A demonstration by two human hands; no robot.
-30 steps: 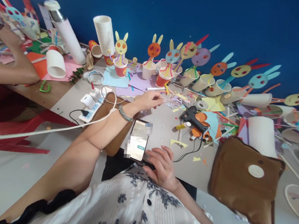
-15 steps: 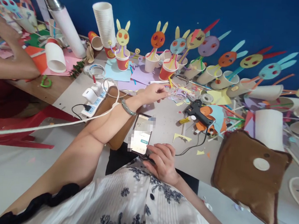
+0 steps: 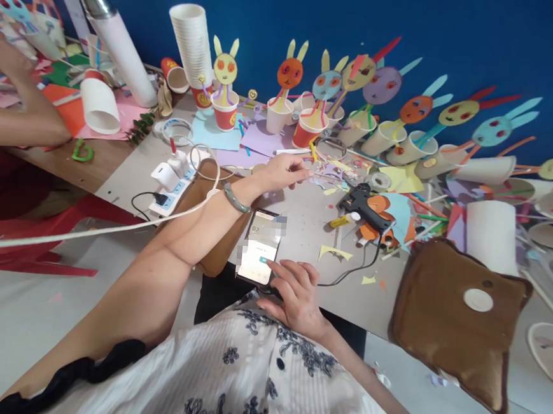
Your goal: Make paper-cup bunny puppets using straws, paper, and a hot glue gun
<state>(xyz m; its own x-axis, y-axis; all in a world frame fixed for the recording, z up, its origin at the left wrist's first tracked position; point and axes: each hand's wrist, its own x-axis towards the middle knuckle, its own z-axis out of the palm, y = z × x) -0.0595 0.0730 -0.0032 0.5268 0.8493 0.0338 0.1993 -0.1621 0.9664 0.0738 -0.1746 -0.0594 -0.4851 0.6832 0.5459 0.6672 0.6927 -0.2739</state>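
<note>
A smartphone (image 3: 259, 250) with a lit screen, partly blurred out, lies near the table's front edge. My right hand (image 3: 298, 295) is open at its lower right; its index fingertip is at a small green button on the screen, and nothing is gripped. Beyond the phone, my left hand (image 3: 286, 173) rests over the table with fingers curled and tips together. Whatever is between them, if anything, is too small to make out. A bracelet (image 3: 237, 197) circles the left wrist. Paper scraps (image 3: 331, 174) lie just past the left fingertips.
Paper-cup rabbit figures (image 3: 279, 105) line the blue wall. A black glue gun (image 3: 365, 204) and a glue stick (image 3: 345, 221) lie right. A brown cushion (image 3: 453, 336) overhangs the front edge. A power strip (image 3: 175, 186) with cables sits left. Another person's arm (image 3: 25, 117) is far left.
My right index finger has moved up and left onto the phone screen's button. The digits on the screen have changed. My left hand stays in place; the view shifts slightly.
</note>
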